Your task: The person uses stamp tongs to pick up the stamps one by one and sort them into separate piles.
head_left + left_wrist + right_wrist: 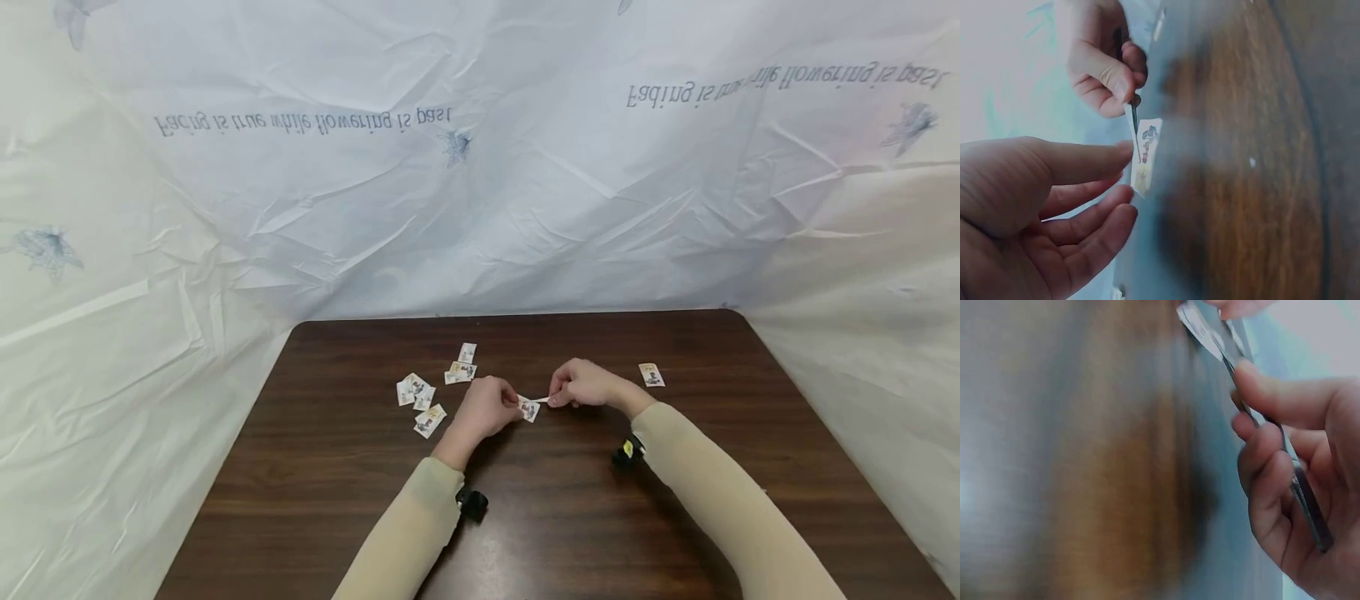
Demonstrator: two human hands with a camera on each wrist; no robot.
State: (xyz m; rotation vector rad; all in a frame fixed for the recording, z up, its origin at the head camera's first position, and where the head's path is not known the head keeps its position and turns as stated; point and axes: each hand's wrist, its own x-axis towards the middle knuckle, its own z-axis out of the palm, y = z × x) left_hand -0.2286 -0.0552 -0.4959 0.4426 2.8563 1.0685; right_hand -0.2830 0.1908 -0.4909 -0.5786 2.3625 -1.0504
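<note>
My left hand [483, 407] pinches the edge of a small printed paper card [1149, 145] between thumb and fingers. The card bears a dark figure drawing and a yellowish patch. From the other side, my right hand [588, 385] grips slim metal tweezers [1307, 500], with the thumb and fingers around their shanks. In the left wrist view the tips of the tweezers lie over the card's face, close to the left thumb. The two hands face each other just above the dark wooden table [555, 517].
Several similar cards lie left of my left hand, among them an overlapping cluster [414, 390], a pair [430, 420] and another group [461, 372]. A single card [651, 375] lies on the right. White printed sheeting [480, 225] hangs behind and beside the table.
</note>
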